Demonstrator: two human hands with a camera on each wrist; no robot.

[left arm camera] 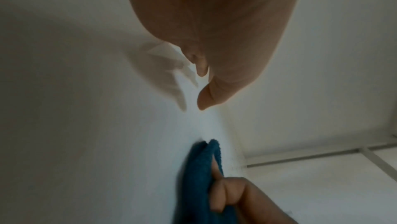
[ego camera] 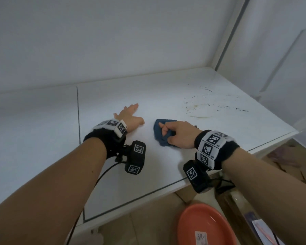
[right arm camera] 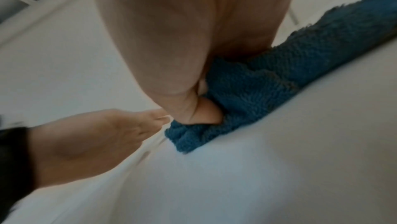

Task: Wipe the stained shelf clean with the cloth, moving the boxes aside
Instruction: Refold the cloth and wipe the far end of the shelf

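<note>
A blue terry cloth (ego camera: 160,133) lies bunched on the white shelf (ego camera: 113,174), and my right hand (ego camera: 175,134) grips it with curled fingers, pressing it onto the surface. The right wrist view shows the cloth (right arm camera: 268,91) under the palm with the thumb dug into its folds. My left hand (ego camera: 129,115) rests flat on the shelf just left of the cloth, fingers straight, holding nothing. Dark specks and yellowish smears of the stain (ego camera: 210,103) mark the shelf's far right part, beyond the cloth. No boxes are in view.
The shelf ends in a front edge (ego camera: 148,193) near my forearms and a right corner (ego camera: 293,133). White walls close the back and right. Below the edge sit an orange plate (ego camera: 205,227) and cardboard (ego camera: 290,163) on the floor.
</note>
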